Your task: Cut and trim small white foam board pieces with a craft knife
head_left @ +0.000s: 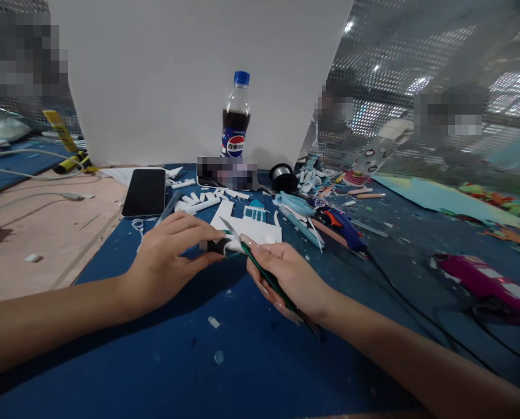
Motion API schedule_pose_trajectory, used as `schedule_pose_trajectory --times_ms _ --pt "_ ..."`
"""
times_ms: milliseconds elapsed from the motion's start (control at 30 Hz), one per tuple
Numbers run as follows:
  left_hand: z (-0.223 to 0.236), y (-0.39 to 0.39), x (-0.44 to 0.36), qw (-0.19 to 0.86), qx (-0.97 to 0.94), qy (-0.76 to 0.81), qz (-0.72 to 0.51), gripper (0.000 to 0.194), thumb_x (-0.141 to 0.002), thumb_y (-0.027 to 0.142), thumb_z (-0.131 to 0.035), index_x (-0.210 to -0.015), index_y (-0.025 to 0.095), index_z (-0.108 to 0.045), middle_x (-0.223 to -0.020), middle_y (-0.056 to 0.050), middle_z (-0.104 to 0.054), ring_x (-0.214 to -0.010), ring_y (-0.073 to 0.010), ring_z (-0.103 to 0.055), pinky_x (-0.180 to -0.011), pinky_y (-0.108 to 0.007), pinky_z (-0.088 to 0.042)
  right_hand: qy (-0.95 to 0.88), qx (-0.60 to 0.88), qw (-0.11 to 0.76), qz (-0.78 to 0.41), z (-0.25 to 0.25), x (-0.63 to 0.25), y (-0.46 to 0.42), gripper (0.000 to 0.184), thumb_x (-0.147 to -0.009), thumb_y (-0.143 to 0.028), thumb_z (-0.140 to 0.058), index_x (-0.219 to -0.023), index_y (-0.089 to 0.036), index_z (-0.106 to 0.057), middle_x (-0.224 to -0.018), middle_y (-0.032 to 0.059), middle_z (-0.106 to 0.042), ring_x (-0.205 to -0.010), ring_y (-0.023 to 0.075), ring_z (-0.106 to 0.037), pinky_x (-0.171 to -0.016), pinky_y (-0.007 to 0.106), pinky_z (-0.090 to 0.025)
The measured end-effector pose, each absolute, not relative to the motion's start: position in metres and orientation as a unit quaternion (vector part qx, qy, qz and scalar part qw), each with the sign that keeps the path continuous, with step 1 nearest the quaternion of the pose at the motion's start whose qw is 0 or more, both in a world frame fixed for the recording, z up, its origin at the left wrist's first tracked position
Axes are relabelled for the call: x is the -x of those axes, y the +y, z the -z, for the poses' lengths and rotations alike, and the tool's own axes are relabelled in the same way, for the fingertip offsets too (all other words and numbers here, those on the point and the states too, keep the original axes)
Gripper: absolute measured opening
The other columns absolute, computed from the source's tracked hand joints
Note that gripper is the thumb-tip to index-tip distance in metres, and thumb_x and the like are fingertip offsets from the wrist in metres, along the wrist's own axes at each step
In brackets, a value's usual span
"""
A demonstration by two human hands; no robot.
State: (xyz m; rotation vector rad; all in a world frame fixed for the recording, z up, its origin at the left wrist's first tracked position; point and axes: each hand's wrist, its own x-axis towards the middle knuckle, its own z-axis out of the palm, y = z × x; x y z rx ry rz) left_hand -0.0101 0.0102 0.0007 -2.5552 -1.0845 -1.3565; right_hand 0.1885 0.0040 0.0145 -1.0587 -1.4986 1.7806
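My right hand (286,276) is closed around a green-handled craft knife (264,270). Its pointed metal blade slants up and left toward the fingertips of my left hand (168,256). Between the thumb and fingers of that left hand is a small black-and-white piece (216,245) with a thin green strip at its edge, partly hidden by the fingers. The blade tip is at or just over this piece; whether it touches, I cannot tell. Behind it lies a white foam sheet (266,234) with a small blue-and-white grid piece (255,214) on it.
White scraps (199,201), a black phone (144,192) and a cola bottle (235,125) stand or lie toward the back. At the right are a wire spool (283,178), a blue glue gun (342,227) with its cord, and a magenta glue gun (482,279). A white board (155,75) rises behind.
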Motion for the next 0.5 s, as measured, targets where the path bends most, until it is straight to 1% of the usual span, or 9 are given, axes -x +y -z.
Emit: schedule_pose_trajectory --times_ms 200,333,500 --pt "-0.0013 0.0094 0.0101 0.030 0.827 -0.348 0.441 0.013 -0.074 0.015 -0.068 -0.087 0.017 -0.063 -0.081 -0.004 -0.067 -0.076 -0.0161 -0.059 -0.068 -0.029 -0.050 -0.577 0.395 0.279 -0.658 -0.0139 -0.1893 0.0049 0.049 -0.093 -0.036 -0.034 -0.051 -0.016 -0.048 -0.029 -0.0070 -0.037 -0.023 0.0022 -0.029 -0.031 0.015 -0.022" --pt "-0.0011 0.0098 0.0104 0.029 0.835 -0.335 0.435 0.010 -0.077 0.017 -0.065 -0.087 0.019 -0.063 -0.082 -0.003 -0.068 -0.077 -0.0160 -0.059 -0.068 -0.029 -0.050 -0.586 0.389 0.276 -0.655 -0.0131 -0.1897 0.0057 0.049 -0.093 -0.036 -0.034 -0.051 -0.016 -0.049 -0.029 -0.0072 -0.037 -0.023 0.0022 -0.029 -0.032 0.016 -0.024" --pt "0.0000 0.0102 0.0106 0.028 0.829 -0.347 0.438 0.013 -0.075 0.017 -0.068 -0.087 0.018 -0.063 -0.082 -0.003 -0.067 -0.077 -0.0159 -0.059 -0.069 -0.029 -0.050 -0.592 0.380 0.275 -0.655 -0.0127 -0.1899 0.0054 0.048 -0.093 -0.036 -0.034 -0.052 -0.016 -0.049 -0.029 -0.0072 -0.038 -0.024 0.0020 -0.031 -0.032 0.015 -0.024"
